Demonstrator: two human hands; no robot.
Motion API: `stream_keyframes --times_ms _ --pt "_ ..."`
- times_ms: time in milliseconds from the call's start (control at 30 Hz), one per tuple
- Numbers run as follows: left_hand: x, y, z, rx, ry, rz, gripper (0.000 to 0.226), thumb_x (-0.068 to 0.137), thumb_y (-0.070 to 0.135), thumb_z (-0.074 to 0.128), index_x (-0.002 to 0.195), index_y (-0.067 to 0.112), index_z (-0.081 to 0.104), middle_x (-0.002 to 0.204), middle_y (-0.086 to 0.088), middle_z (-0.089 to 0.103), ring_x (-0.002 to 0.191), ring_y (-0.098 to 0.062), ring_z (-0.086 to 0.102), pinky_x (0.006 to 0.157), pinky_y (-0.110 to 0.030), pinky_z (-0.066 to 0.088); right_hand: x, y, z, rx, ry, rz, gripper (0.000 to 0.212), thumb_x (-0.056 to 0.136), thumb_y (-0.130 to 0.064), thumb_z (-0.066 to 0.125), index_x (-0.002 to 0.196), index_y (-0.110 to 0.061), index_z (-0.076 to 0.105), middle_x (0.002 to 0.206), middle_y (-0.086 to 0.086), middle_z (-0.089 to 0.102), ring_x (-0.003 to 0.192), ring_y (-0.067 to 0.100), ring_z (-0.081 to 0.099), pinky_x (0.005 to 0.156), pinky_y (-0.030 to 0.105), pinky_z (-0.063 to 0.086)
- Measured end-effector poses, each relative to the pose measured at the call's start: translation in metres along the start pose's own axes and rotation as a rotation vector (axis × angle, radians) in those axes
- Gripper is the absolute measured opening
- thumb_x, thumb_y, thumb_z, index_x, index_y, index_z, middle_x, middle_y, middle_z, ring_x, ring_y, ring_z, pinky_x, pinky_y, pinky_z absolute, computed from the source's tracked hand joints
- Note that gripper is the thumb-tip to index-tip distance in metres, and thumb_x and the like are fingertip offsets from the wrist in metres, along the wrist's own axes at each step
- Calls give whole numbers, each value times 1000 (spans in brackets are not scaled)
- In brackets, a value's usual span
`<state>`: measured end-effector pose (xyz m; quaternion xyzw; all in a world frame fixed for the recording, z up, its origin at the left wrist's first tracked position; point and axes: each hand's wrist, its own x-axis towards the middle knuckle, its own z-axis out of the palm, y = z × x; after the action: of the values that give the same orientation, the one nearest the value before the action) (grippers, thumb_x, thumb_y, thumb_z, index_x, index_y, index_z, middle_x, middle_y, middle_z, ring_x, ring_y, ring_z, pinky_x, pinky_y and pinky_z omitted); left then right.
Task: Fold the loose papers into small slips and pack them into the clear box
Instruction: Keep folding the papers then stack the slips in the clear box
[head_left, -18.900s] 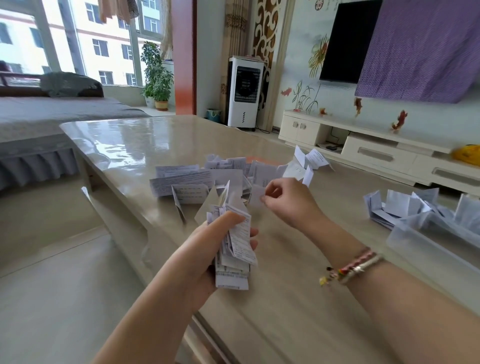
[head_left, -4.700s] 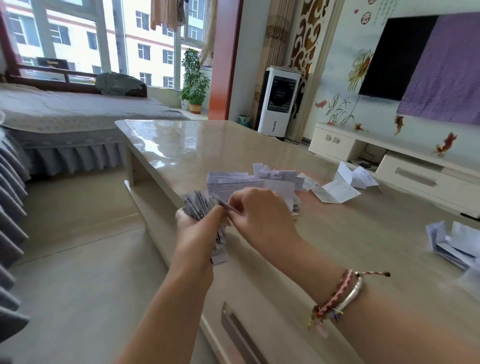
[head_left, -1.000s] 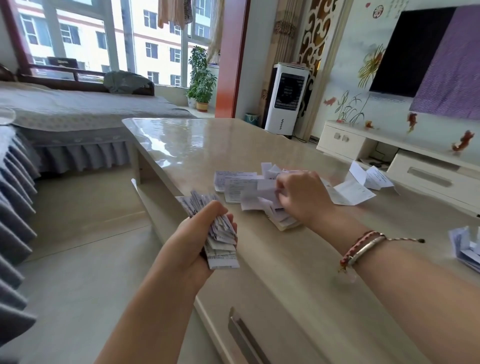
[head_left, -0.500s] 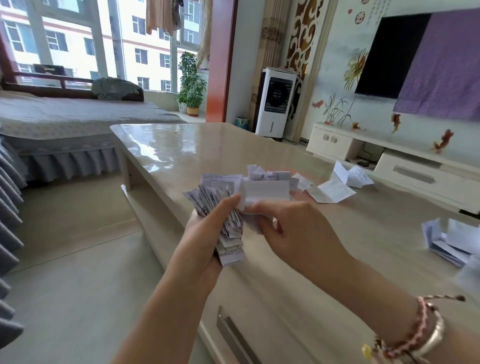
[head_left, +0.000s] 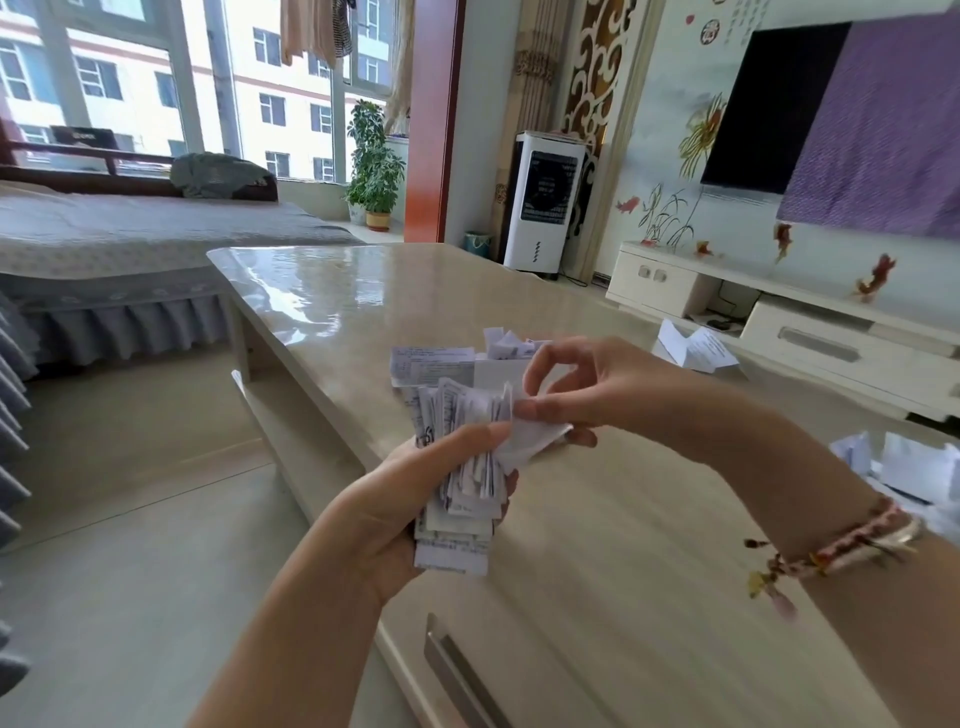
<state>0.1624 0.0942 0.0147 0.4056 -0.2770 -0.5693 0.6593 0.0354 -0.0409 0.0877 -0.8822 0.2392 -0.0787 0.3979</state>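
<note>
Since the frame half a second earlier, the right hand has brought its folded slip against the right edge of the bundle of slips, and the bracelet has slid into the lower right of the frame.

Head view: the left hand, at centre, has its fingers curled round the bundle, thumb pressing across the top edge, the slips fanned upward and the lowest ones sticking out below the palm. The right hand pinches the new slip between thumb and forefinger, its other fingers loosely curled above. Behind both hands, just above centre, the loose papers lie on the table. Two more folded sheets sit at right of centre, near the far edge. At the right edge, blurred white papers lie where the clear box probably stands; its walls cannot be made out here.

The slips are light, thin and limp, and smooth enough to slide out of a fanned stack. A firm squeeze across the bundle's middle looks safest, with each new slip taken by its creased edge.
</note>
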Motion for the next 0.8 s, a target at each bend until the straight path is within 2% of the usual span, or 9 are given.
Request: stream_keyframes --times_ms 100,167,300,400,500,567,633,700,800 --pt "3 1 -3 -40 51 -10 34 75 20 71 106 4 66 77 -15 60 58 -20 57 54 -27 51 10 5 14 224 102 117 20 85 -30 70 88 -13 60 68 5 68 51 12 52 54 22 45" --pt "5 0 -5 -72 93 -2 37 74 22 72 108 7 65 76 -11 60 58 -18 56 54 -26 49 13 8 23 421 126 185 20 94 -32 58 92 -12 58 62 6 64 49 14 50 50 21 44" --pt "9 1 -8 -2 162 83 41 69 27 75 104 7 66 70 -6 66 53 -15 61 49 -22 49 19 9 37 734 126 173 8 100 -12 44 102 -11 51 74 11 71 53 15 56 60 27 37" --pt "11 3 -8 67 134 117 43 69 31 75 105 9 66 75 -5 66 60 -13 61 54 -22 51 21 11 42 612 125 111 19 93 -6 57 112 -9 54 74 8 70 59 12 60 57 25 35" --pt "14 7 -12 3 127 103 42 76 25 72 113 5 66 83 -8 67 63 -14 62 57 -22 54 23 9 37 516 112 56 19 91 -8 61 109 -13 59 81 5 71 66 11 58 58 22 37" --pt "17 9 -15 -35 166 75 47 74 24 73 116 4 67 91 -11 68 64 -15 62 60 -24 55 34 17 29 278 263 35 15 91 -12 63 104 -17 61 85 -1 72 71 11 57 61 22 41" --pt "19 11 -18 -71 219 54 51 71 23 74 117 3 67 92 -12 69 64 -16 63 61 -23 56 53 38 17 -145 524 38 15 88 -19 66 103 -20 60 96 -1 68 83 13 57 72 27 45" --pt "21 11 -20 -115 240 47 48 75 21 74 118 2 66 88 -10 69 64 -15 63 61 -22 57 69 60 5 -404 625 154 29 85 -27 68 111 -21 57 113 3 58 105 22 50 86 32 41" --pt "21 12 -25 -157 254 45 44 81 19 71 120 1 64 88 -10 68 65 -16 64 59 -22 57 81 83 -6 -458 536 325 42 82 -33 69 120 -21 54 128 9 49 121 29 39 97 33 34"
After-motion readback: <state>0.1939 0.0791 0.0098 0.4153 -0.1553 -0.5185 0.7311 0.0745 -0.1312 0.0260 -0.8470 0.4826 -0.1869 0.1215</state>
